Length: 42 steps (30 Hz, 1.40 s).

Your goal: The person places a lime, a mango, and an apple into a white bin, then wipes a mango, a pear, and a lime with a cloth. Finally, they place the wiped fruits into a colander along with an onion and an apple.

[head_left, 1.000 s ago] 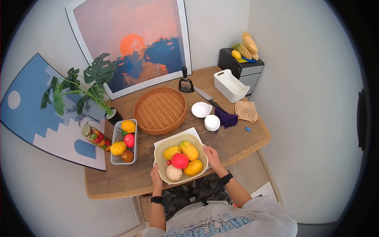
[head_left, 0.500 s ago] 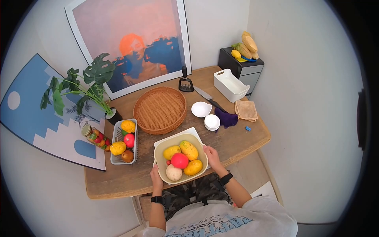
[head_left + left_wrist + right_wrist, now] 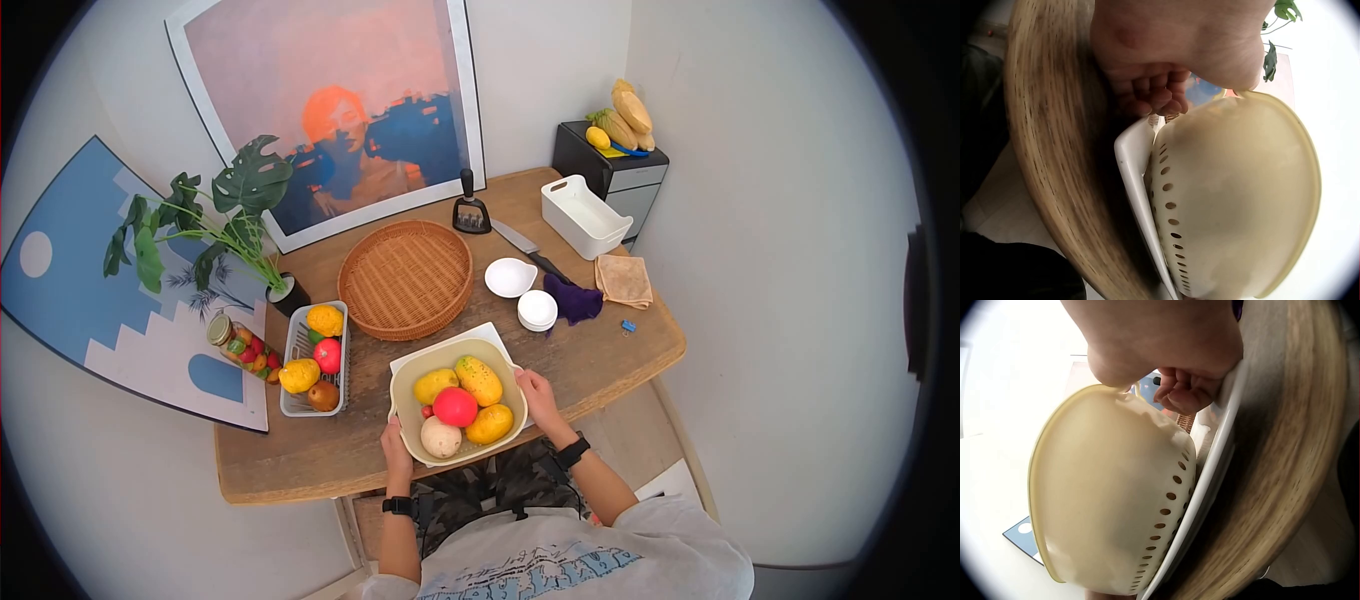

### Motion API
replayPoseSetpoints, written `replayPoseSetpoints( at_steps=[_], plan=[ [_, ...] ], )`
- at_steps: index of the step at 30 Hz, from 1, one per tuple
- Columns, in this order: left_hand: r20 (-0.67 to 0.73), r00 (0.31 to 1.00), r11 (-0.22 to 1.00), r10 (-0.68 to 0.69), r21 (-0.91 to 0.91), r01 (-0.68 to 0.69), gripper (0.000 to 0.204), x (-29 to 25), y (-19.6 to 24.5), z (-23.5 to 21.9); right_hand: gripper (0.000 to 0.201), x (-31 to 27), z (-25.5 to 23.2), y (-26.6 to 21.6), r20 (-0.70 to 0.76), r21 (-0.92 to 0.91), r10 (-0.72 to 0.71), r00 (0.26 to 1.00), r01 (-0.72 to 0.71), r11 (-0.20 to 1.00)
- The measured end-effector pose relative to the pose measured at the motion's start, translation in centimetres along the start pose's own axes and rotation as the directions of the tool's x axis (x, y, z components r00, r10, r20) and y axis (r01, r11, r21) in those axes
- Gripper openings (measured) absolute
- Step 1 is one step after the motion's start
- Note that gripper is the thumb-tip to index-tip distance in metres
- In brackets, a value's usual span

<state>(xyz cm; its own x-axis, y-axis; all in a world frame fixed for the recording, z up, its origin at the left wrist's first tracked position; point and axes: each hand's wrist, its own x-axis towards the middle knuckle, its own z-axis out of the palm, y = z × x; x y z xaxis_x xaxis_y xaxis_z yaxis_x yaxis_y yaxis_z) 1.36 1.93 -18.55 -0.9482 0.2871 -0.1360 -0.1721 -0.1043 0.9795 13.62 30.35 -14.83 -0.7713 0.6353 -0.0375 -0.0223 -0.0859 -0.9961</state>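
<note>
A beige colander (image 3: 408, 372) with small holes low in its walls sits at the table's front edge. In it lie several yellow mango-like fruits (image 3: 478, 381), a bright pink-red round fruit (image 3: 455, 407), a pale round one (image 3: 440, 437) and a tiny red one. Beneath it a white board or tray (image 3: 1130, 164) shows in both wrist views. My left hand (image 3: 397, 452) grips the colander's left side, thumb at the rim and fingers curled below. On the opposite side, my right hand (image 3: 539, 399) holds the rim the same way.
Left of the colander stands a grey basket (image 3: 287, 395) of fruit, beside a jar (image 3: 243, 347) and a potted plant (image 3: 288, 292). Behind are a round wicker tray (image 3: 405, 280), white bowls (image 3: 510, 277), a knife (image 3: 514, 236), a purple cloth (image 3: 574, 300) and a white bin (image 3: 586, 216).
</note>
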Motion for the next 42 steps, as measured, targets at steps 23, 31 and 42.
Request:
replayPoseSetpoints(
  at_steps=[23,31,42],
  plan=[
    [0.003,1.0,1.0,0.015,0.0,-0.015,0.058,0.0,-0.3,0.0,0.042,0.0,0.0,0.3,-0.012,-0.013,-0.016,1.0,0.015,1.0],
    [0.0,1.0,1.0,0.024,0.005,-0.024,0.057,0.0,-0.2,0.0,0.042,0.0,0.1,0.1,-0.009,0.001,-0.01,1.0,0.01,1.0],
    [-0.001,1.0,1.0,0.006,-0.008,-0.006,0.058,0.0,-0.3,0.0,0.041,0.1,0.1,0.4,-0.016,-0.007,-0.014,1.0,0.014,1.0]
  ],
)
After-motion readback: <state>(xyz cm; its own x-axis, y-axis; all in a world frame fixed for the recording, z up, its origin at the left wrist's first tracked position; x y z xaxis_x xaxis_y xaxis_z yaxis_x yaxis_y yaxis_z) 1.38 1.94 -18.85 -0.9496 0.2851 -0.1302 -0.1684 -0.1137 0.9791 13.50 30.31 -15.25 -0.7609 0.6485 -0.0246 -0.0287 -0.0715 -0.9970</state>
